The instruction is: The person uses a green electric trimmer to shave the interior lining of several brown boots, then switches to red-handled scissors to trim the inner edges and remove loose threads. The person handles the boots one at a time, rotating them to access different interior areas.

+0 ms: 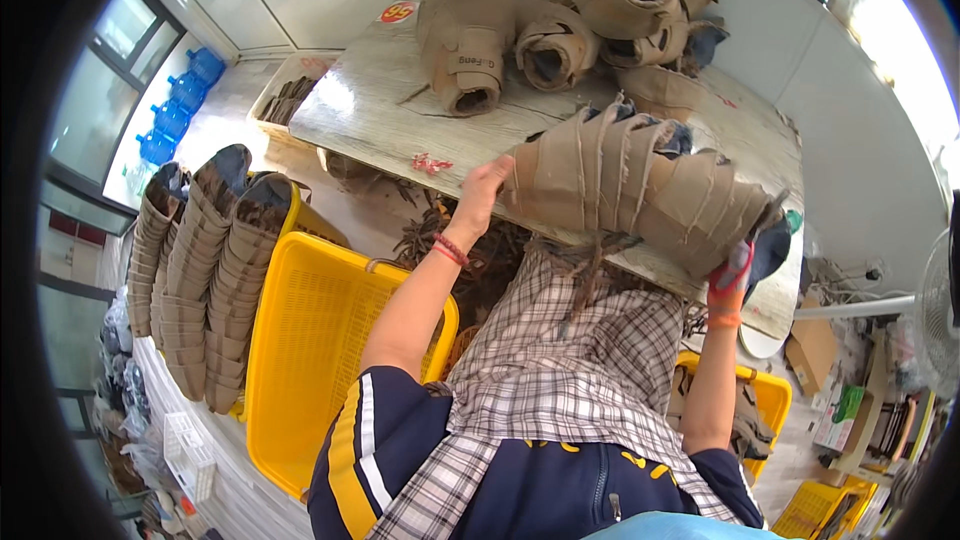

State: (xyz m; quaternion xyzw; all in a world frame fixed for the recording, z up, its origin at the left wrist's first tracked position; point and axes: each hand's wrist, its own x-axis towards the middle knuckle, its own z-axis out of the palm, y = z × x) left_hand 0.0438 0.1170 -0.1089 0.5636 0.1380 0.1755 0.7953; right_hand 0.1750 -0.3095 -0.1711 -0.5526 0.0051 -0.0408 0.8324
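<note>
A long, curved stack of nested brown shoe uppers [620, 175] spans the front edge of the table, with frayed edges and dark lining showing along its top. My bare left hand [487, 188] grips the stack's left end, a red bracelet at the wrist. At the right end, my right hand [731, 275], in a red and orange glove, is closed around the lower edge beside a dark blue lining. Some of its fingers are hidden by the uppers. Farther back on the table lie more bundles of brown uppers [470, 30], several with their hollow ends facing me.
A worn pale table [365, 105] stands ahead. At my left is a yellow basket [320, 340]; tall stacks of uppers [215, 280] lean beyond it. Another yellow basket [770, 410] holds brown pieces at my right. A fan [940, 315] stands far right; blue water bottles [172, 118] line the left wall.
</note>
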